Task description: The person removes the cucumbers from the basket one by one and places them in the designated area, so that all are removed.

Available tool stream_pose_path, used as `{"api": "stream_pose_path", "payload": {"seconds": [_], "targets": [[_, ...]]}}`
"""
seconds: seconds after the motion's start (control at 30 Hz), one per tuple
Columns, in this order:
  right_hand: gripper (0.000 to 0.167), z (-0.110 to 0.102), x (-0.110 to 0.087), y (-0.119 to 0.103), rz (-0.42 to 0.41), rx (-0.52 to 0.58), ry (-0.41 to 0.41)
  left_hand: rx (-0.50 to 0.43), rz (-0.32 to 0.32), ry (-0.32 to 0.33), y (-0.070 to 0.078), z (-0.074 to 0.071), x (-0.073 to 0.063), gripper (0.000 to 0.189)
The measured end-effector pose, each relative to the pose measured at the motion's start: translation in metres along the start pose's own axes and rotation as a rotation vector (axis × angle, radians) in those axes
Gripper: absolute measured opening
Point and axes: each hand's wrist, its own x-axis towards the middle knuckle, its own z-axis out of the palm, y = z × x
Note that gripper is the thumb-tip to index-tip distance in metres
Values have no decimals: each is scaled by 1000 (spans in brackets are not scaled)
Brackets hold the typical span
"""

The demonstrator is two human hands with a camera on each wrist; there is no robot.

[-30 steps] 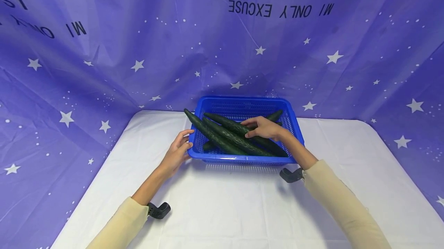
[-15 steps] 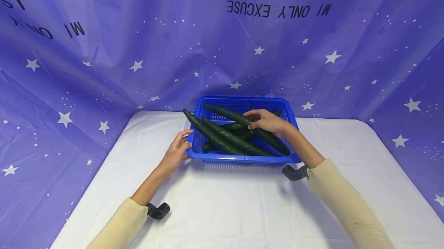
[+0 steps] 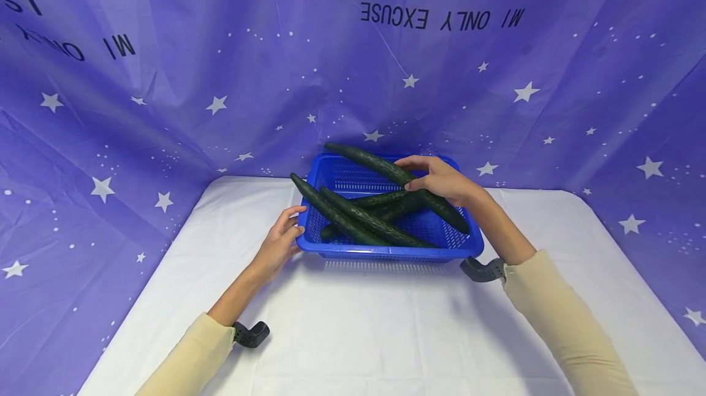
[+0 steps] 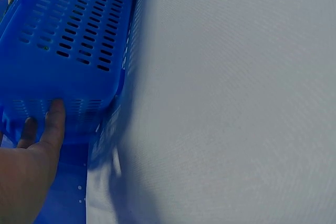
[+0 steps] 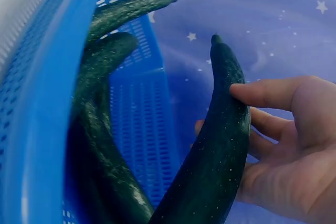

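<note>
My right hand grips a long dark green cucumber around its middle. It is tilted above the right part of the blue plastic basket, its left end past the back rim. In the right wrist view, thumb and fingers hold the cucumber from its two sides. More cucumbers lie crossed in the basket, one tip sticking out over the left rim. At the basket's left end, my left hand holds the rim. The left wrist view shows its fingers against the perforated outer wall.
The basket stands on a white cloth-covered table, near its back edge. Behind and at both sides hangs a purple curtain with stars and lettering. Black wrist mounts stick out beside both forearms.
My right hand has lifted the cucumber up and slightly right from the pile, uncovering others beneath it. My left hand has stayed at the basket's left end.
</note>
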Motion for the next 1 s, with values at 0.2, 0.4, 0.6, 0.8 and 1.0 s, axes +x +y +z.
{"api": "stream_pose_path", "payload": {"seconds": [0.2, 0.4, 0.6, 0.8, 1.0], "targets": [[56, -12, -10, -9, -35, -23, 53, -1, 8, -3, 1, 1, 1, 51], [54, -24, -21, -20, -24, -55, 115, -2, 11, 2, 1, 1, 2, 52], [56, -34, -35, -27, 15, -39, 142, -5, 5, -1, 0, 0, 1, 52], [57, -47, -51, -25, 39, -42, 187, -3, 4, 2, -1, 0, 1, 51], [59, -61, -71, -17, 72, -56, 225, 1, 1, 2, -1, -1, 1, 50]]}}
